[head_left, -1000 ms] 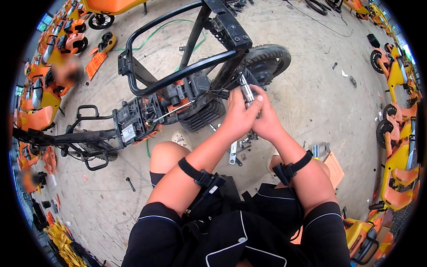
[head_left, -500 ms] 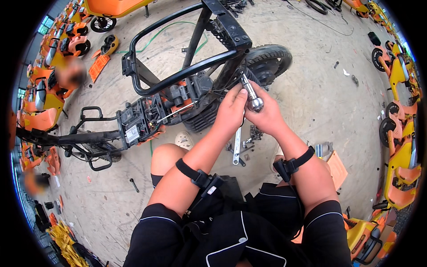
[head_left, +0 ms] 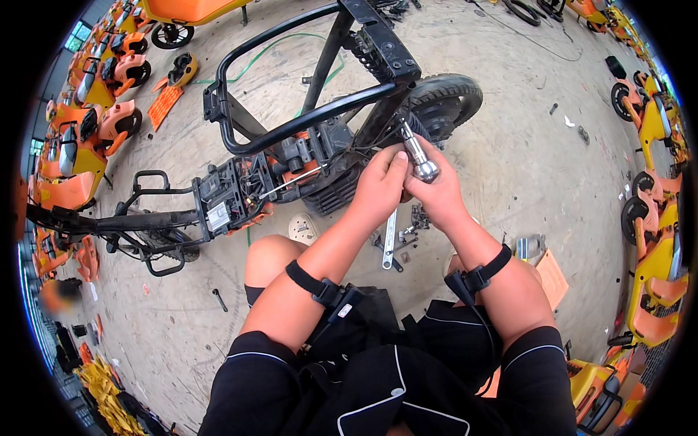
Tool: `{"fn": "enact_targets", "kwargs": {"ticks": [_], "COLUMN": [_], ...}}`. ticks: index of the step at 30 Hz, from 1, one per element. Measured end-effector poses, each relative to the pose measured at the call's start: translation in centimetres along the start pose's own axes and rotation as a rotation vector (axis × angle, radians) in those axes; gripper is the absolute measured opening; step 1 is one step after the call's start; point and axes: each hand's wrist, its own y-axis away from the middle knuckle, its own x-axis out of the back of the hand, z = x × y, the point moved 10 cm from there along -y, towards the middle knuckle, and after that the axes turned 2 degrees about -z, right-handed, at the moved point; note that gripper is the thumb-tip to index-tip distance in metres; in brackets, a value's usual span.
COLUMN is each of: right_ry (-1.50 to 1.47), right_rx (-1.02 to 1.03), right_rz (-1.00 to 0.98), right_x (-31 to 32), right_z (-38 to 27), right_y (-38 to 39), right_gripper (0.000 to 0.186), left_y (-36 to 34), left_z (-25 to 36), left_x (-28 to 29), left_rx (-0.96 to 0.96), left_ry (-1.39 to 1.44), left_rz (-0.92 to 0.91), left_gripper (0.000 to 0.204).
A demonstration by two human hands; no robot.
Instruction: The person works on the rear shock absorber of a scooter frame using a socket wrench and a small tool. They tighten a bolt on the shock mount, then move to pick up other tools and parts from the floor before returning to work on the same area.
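My right hand (head_left: pixel 440 190) is closed around a shiny metal tool (head_left: pixel 416 151) with a round knobbed end, tilted toward the rear of a stripped black scooter frame (head_left: pixel 313 116). My left hand (head_left: pixel 382 178) is pressed against it, fingers curled and thumb on top; whatever lies inside those fingers is hidden. Both hands are beside the rear wheel (head_left: pixel 454 102) and its shock spring. Below them a silver wrench (head_left: pixel 390 243) points down toward me; whether its upper end is held or lies free is hidden. A thin metal rod (head_left: pixel 292 182) rests across the frame's middle.
Small bolts and sockets (head_left: pixel 418 218) lie on the concrete floor between my feet. A loose dark tool (head_left: pixel 219 300) lies to the left, an orange panel (head_left: pixel 550 278) to the right. Rows of orange and yellow scooters (head_left: pixel 658 291) line both sides.
Both hands and the metal tool have shifted very slightly right and down in the picture, while the view itself has moved a little. The grip looks the same.
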Motion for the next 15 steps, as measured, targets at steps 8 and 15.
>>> {"fn": "enact_targets", "kwargs": {"ticks": [8, 15], "right_ry": [-0.108, -0.052], "right_rx": [0.008, 0.001], "right_rz": [0.063, 0.054], "right_x": [-0.6, -0.2], "right_z": [0.6, 0.7], "right_y": [0.6, 0.3], "right_gripper": [0.065, 0.069], "left_y": [0.2, 0.3], "left_z": [-1.7, -2.9], "left_x": [1.5, 1.5], "left_rx": [0.133, 0.174], "left_ry": [0.209, 0.085], "left_rz": [-0.069, -0.160], "left_gripper": [0.043, 0.044]}}
